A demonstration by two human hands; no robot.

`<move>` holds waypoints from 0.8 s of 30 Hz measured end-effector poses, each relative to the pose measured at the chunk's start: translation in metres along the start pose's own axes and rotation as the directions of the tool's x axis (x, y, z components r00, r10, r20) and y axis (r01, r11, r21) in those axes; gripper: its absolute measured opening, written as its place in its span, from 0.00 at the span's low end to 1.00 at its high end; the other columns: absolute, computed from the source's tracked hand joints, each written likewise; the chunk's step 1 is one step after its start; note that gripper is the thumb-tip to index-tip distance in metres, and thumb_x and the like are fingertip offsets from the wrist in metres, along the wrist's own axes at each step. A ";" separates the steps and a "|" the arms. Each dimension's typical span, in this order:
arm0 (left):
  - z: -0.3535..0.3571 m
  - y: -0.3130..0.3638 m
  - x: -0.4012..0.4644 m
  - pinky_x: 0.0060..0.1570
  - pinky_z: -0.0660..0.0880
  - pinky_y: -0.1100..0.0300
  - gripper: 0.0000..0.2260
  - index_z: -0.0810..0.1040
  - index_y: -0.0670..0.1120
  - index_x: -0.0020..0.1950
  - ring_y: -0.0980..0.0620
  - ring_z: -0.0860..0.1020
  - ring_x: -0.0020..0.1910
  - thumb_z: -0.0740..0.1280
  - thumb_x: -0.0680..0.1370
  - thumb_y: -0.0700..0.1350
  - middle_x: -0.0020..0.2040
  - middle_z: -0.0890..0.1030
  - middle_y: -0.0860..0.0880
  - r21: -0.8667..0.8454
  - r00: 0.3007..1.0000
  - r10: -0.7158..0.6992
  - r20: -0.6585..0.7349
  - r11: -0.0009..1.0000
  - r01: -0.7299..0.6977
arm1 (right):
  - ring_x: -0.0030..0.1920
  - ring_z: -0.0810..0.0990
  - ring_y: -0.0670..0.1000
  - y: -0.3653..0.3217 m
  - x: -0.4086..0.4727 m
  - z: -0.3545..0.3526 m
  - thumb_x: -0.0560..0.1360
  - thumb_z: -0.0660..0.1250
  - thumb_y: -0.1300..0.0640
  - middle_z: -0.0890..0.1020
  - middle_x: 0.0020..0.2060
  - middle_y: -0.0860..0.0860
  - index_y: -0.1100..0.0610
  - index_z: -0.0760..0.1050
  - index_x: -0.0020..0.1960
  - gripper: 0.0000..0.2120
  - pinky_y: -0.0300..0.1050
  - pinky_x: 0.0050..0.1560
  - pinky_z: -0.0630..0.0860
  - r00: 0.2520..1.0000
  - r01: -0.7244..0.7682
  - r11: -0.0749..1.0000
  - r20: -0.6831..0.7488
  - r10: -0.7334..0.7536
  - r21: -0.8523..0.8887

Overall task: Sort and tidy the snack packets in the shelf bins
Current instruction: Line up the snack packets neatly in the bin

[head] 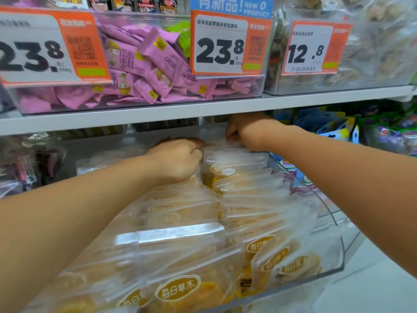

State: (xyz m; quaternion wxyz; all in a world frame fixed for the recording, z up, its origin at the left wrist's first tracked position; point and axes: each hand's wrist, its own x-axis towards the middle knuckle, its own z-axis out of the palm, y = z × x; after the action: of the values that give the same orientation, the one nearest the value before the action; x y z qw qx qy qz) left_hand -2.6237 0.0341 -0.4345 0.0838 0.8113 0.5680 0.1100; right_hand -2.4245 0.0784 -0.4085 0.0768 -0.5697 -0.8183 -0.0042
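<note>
A white shelf board runs across the whole width of the scene, and its front edge hangs low over the far end of the clear bin below, leaving only a narrow slot of room there. That bin takes up the near middle, its curved clear wall sweeping down the right side to a front rim at the near right, and it is packed almost to the rim with rows of clear snack packets holding yellow pieces, standing close together with little free space between them. On the board above sit 2 more clear bins: the pink packet bin at the left and middle, and a bin of pale wrapped snacks at the right, their front edges just behind the board's edge. 3 price tags hang on these fronts, the middle tag reading 23.8. Blue packets fill the space right of the lower bin, and dark packets lie to its left. Both bare arms reach far into the slot under the board. The left hand is curled, fingers pinching the top edge of a packet in the far rows. The right hand, just beside it and touching the board's underside, is fisted around the clear top of a far packet.
</note>
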 end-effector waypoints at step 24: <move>-0.012 0.018 -0.009 0.34 0.67 0.62 0.08 0.82 0.52 0.40 0.58 0.74 0.39 0.77 0.72 0.54 0.39 0.78 0.56 -0.010 0.986 0.002 -0.167 1.000 -0.004 | 0.51 0.80 0.47 0.002 -0.054 -0.017 0.76 0.71 0.47 0.83 0.49 0.45 0.51 0.83 0.59 0.14 0.42 0.52 0.75 0.997 0.072 0.987 0.020 -0.076 0.144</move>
State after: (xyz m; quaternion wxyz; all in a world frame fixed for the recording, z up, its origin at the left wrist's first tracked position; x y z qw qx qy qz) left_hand -2.6134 0.0192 -0.4192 0.0401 0.7997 0.5712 0.1805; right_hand -2.4022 0.0273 -0.3990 0.1068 -0.5319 -0.8380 0.0590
